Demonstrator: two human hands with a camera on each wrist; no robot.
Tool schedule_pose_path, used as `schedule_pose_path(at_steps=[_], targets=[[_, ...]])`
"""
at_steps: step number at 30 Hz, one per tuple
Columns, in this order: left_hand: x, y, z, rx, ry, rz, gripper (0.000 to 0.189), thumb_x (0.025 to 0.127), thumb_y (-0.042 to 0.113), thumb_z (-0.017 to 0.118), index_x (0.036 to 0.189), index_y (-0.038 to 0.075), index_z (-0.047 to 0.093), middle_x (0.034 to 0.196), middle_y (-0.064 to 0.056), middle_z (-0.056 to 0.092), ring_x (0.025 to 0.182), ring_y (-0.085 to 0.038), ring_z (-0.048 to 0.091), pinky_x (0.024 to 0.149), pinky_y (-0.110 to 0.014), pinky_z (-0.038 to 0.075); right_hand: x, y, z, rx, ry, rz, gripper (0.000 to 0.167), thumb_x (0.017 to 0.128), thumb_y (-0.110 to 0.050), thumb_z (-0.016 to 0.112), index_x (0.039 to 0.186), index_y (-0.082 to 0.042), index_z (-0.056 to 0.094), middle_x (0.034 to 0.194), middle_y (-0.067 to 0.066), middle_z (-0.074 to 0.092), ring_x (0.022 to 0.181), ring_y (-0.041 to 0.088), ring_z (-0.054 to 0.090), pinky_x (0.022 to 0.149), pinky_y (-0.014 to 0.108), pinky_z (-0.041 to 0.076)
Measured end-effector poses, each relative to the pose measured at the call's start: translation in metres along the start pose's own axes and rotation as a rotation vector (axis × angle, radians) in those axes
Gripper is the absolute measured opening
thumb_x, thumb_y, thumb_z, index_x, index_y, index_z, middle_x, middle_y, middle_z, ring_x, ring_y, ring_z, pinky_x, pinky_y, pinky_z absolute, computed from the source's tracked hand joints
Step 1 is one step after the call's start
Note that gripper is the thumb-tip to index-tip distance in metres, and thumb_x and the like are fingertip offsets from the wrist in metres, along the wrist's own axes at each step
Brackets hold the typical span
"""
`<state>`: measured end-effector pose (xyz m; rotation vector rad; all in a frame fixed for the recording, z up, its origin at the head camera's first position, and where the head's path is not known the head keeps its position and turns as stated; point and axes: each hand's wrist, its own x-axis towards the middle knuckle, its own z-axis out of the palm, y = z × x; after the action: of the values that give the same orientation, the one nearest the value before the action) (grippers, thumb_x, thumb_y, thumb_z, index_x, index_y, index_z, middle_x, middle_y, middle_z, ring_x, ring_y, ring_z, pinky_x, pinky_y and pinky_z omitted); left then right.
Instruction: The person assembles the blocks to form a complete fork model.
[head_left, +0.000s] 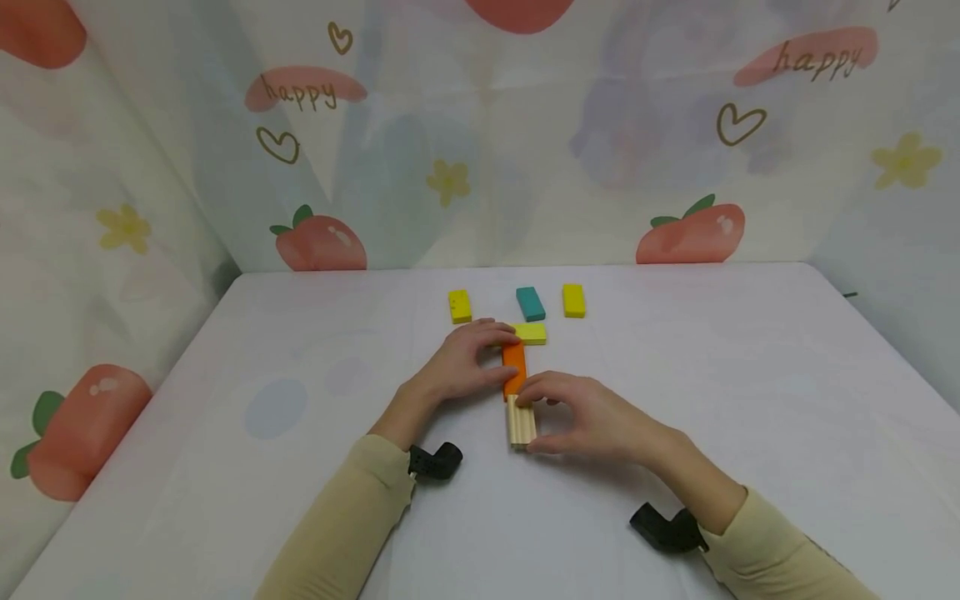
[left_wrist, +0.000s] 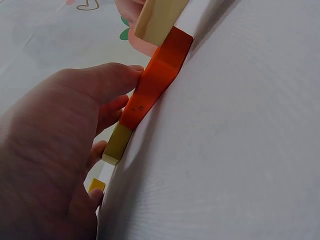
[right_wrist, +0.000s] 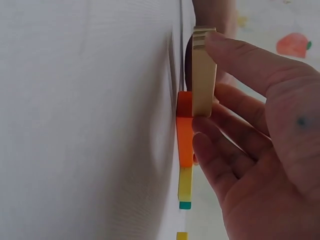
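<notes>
My right hand (head_left: 592, 417) pinches a pale grooved wooden block (head_left: 522, 425) between its thumb and fingers, one at each end. In the right wrist view this wooden block (right_wrist: 203, 80) stands higher than the table, its far end over the near end of the orange block (right_wrist: 185, 140). My left hand (head_left: 468, 358) is curved about the orange block (head_left: 514, 367), its thumb on the block's side and its fingertips by the far end. There a yellow block (head_left: 532, 334) lies crosswise, partly hidden by the left fingers.
Farther back on the white table (head_left: 712, 400) lie a yellow block (head_left: 460, 307), a teal block (head_left: 531, 304) and another yellow block (head_left: 573, 301). A printed cloth (head_left: 495, 133) rises behind the table's far edge.
</notes>
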<state>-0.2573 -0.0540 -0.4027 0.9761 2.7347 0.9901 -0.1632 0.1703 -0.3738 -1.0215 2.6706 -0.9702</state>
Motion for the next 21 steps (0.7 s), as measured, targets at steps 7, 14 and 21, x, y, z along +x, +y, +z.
schedule_pose_path(at_steps=[7,14,21], targets=[[0.0009,-0.0025,0.0012,-0.005,0.003,0.008,0.045,0.093,0.032,0.075,0.134,0.016,0.068,0.143,0.0,0.06,0.147,-0.024,0.038,0.125,-0.047,0.023,-0.0002,0.0001,0.0019,-0.015,-0.023,0.005,0.04,0.084,-0.027,0.086,0.119,-0.018,0.069,0.127,-0.008,0.065,0.116,0.015,0.06,0.099,0.038,0.053],[0.0004,-0.0025,0.0016,-0.015,0.009,0.003,0.044,0.093,0.032,0.075,0.134,0.017,0.068,0.143,0.001,0.06,0.148,-0.024,0.038,0.125,-0.048,0.023,-0.0006,0.0013,0.0051,-0.024,-0.052,0.013,0.041,0.084,-0.026,0.086,0.12,-0.019,0.069,0.131,-0.005,0.064,0.122,0.018,0.059,0.108,0.046,0.048],[0.0007,-0.0024,0.0015,-0.007,0.004,-0.004,0.045,0.093,0.032,0.074,0.135,0.017,0.067,0.144,0.001,0.06,0.148,-0.024,0.037,0.125,-0.048,0.023,-0.0008,0.0004,0.0066,-0.038,-0.062,0.021,0.041,0.084,-0.028,0.086,0.12,-0.02,0.069,0.133,-0.005,0.062,0.125,0.018,0.058,0.109,0.047,0.047]])
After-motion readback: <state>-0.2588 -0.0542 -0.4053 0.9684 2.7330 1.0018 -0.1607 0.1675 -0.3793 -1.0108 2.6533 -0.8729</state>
